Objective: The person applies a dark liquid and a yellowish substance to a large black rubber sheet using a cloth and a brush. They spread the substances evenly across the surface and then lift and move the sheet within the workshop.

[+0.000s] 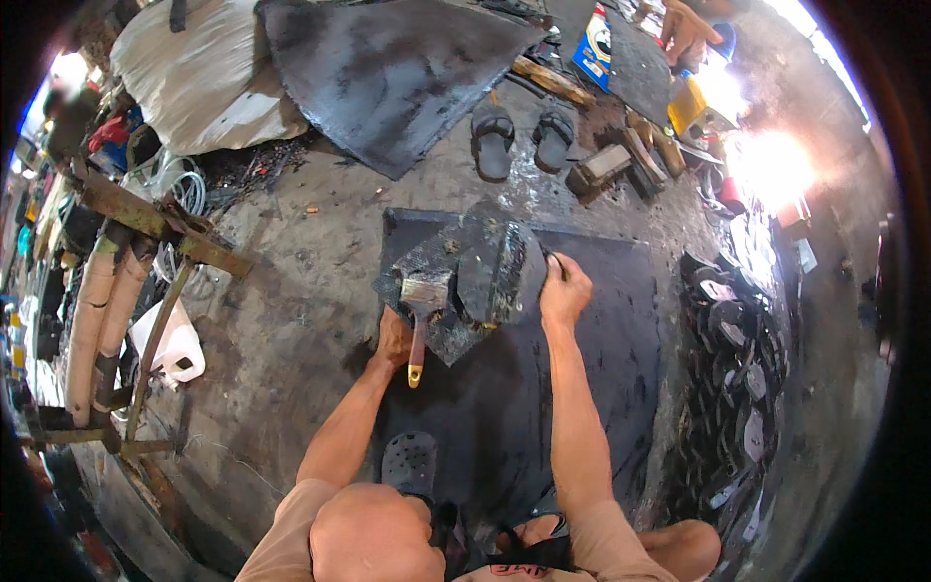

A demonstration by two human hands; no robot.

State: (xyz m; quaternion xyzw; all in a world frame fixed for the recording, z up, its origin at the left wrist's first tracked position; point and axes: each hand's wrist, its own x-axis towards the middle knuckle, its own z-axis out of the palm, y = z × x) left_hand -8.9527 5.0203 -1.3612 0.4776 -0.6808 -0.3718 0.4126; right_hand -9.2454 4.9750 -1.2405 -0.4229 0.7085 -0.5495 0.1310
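Note:
In front of me is a black, diamond-shaped textured board (453, 341). On it rests a dark, crusted open container (482, 267), whose exact kind I cannot make out. A flat paintbrush (419, 315) with a reddish-brown, yellow-tipped handle lies across the board's left part, handle toward me. My left hand (393, 338) is closed at the board's left edge, its fingertips hidden beneath. At the container's right side, my right hand (565, 291) has thumb and fingers pinched on its edge. Under all this a large black sheet (601, 388) covers the floor.
Slippers (494, 143) and wooden blocks (603, 167) lie beyond the sheet. At left stand a rusty metal frame (145, 209) and a cut white jug (173, 344). Many dark cut pieces (727, 325) pile at right. Another black sheet (388, 73) and another person's hand (687, 29) are far off.

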